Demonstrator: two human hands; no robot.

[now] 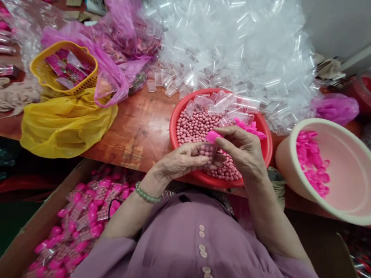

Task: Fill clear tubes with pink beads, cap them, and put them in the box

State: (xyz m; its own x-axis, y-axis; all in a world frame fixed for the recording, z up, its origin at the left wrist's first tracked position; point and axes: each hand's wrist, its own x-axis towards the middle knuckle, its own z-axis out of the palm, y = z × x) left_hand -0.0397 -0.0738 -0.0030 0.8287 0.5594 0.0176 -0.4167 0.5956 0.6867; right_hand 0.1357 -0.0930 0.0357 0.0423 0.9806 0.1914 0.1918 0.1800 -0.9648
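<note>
My left hand [183, 160] is closed round a small clear plastic tube [209, 150] filled with pink beads. My right hand [241, 150] pinches a bright pink cap [213, 136] against the tube's upper end. Both hands hover over the near side of a red bowl [174, 133] holding several pink beads [194, 126], some empty clear tubes and loose pink caps [250, 126]. A green bead bracelet [146, 195] circles my left wrist.
A big heap of empty clear tubes [226, 33] lies behind the bowl. A pale pink basin [354, 171] with pink caps stands at the right. A cardboard box [24, 242] of capped tubes sits low left. A yellow basket [63, 68], yellow bag and purple bags lie at left.
</note>
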